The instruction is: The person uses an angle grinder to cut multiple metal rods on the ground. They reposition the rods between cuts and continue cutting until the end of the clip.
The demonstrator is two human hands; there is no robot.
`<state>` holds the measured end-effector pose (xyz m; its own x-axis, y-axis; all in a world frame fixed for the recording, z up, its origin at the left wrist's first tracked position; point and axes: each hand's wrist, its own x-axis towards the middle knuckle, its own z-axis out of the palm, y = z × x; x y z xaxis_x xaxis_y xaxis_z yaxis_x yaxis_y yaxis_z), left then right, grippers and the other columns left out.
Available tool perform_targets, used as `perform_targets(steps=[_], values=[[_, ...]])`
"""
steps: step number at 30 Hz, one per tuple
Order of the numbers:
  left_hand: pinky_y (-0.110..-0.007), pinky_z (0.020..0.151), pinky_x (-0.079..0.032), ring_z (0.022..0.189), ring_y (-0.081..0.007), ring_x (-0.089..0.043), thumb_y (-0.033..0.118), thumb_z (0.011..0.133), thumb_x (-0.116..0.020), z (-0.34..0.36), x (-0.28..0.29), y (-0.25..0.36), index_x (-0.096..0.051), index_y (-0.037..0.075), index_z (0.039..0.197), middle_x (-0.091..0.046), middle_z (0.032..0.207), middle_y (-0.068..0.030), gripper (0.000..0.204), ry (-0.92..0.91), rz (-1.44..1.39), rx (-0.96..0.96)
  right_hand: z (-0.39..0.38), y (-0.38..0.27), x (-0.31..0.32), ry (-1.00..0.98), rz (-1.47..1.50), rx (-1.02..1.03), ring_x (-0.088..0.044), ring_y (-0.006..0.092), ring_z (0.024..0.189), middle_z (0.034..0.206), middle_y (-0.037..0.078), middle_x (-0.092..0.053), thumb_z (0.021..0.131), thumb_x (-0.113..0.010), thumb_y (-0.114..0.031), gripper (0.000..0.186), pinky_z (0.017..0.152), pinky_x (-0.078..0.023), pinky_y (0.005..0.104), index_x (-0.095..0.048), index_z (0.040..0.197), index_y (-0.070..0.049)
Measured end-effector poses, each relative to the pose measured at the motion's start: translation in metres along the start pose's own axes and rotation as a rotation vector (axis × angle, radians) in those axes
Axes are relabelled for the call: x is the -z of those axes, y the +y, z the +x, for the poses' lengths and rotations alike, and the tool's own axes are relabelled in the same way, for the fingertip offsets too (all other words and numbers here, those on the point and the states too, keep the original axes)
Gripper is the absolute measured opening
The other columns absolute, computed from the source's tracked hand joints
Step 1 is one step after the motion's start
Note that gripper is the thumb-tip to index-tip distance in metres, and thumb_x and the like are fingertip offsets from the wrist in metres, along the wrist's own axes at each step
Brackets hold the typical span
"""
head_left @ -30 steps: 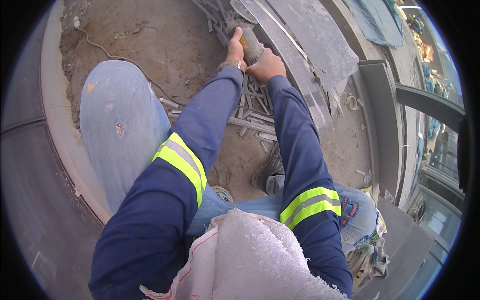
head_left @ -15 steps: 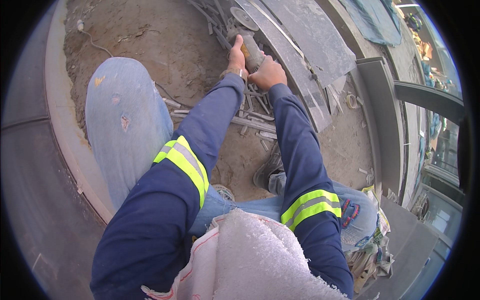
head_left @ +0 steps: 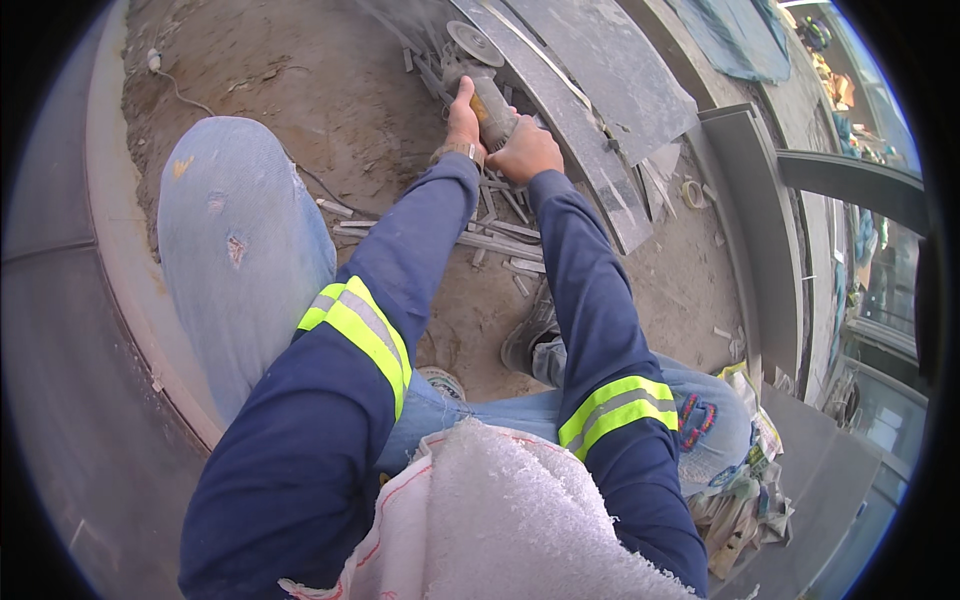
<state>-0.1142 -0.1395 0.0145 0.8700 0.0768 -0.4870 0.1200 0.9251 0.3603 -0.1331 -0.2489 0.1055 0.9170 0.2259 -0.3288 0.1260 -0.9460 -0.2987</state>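
Note:
Both my hands are wrapped round an angle grinder [head_left: 491,112], a dusty grey tool with a yellow patch and a round disc [head_left: 474,44] at its far end. My left hand [head_left: 464,122] grips the body's left side near the head. At the rear end, my right hand [head_left: 529,150] closes on the body from the right. Beside the disc lies the left edge of a long grey stone slab [head_left: 590,150]; whether the disc touches it I cannot tell. Haze, apparently dust, hangs around the disc. A cable [head_left: 325,188] runs over the ground left of my arms.
Several thin stone offcuts [head_left: 500,243] litter the dirt under my forearms. Another wide slab [head_left: 625,80] lies to the right of the long one. A tape roll [head_left: 693,194] sits farther right, near an upright grey panel [head_left: 755,230]. My knee [head_left: 235,210] rises at left.
The grinder and both hands have shifted slightly left in the picture, as has most of the scene. Haze now shows near the disc. Both hands keep their hold.

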Motion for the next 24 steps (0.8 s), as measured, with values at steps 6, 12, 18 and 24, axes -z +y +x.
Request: perform_targets(steps=[6,12,18,24], values=[[-0.051,0.078,-0.056,0.086,-0.0372,-0.066,0.066,0.093,-0.05,-0.011,-0.007,-0.005,-0.057,0.003,0.112,-0.065,0.096,-0.0224,0.067,0.023,-0.003,-0.032,-0.002,0.004,0.0,-0.028,-0.04,-0.016,-0.066,0.0352,0.111,0.119,0.022,-0.067,0.063,-0.082,-0.045,0.09,0.096,-0.052,0.0414,-0.05,0.134,0.0],[-0.051,0.078,-0.056,0.084,-0.0368,-0.067,0.066,0.093,-0.049,-0.012,-0.006,-0.007,-0.057,0.002,0.112,-0.066,0.094,-0.0226,0.067,0.025,0.003,-0.023,-0.004,0.005,-0.001,-0.027,-0.047,-0.012,-0.066,0.0342,0.11,0.118,0.022,-0.067,0.062,-0.082,-0.046,0.095,0.096,-0.053,0.0408,-0.048,0.139,-0.001],[-0.05,0.077,-0.057,0.083,-0.0368,-0.067,0.066,0.093,-0.049,-0.014,-0.005,-0.01,-0.058,0.001,0.111,-0.066,0.094,-0.0229,0.068,0.02,0.001,-0.018,-0.008,0.007,-0.001,-0.013,-0.062,0.007,-0.067,0.0343,0.109,0.118,0.022,-0.067,0.063,-0.081,-0.045,0.1,0.095,-0.053,0.0411,-0.042,0.145,-0.004],[-0.051,0.077,-0.057,0.084,-0.0371,-0.067,0.066,0.093,-0.049,-0.017,-0.007,-0.01,-0.057,0.001,0.113,-0.065,0.095,-0.0224,0.068,0.024,0.007,-0.01,-0.007,0.009,-0.003,-0.012,-0.061,-0.003,-0.067,0.0351,0.108,0.117,0.023,-0.068,0.063,-0.081,-0.044,0.101,0.094,-0.053,0.0416,-0.041,0.146,-0.004]])
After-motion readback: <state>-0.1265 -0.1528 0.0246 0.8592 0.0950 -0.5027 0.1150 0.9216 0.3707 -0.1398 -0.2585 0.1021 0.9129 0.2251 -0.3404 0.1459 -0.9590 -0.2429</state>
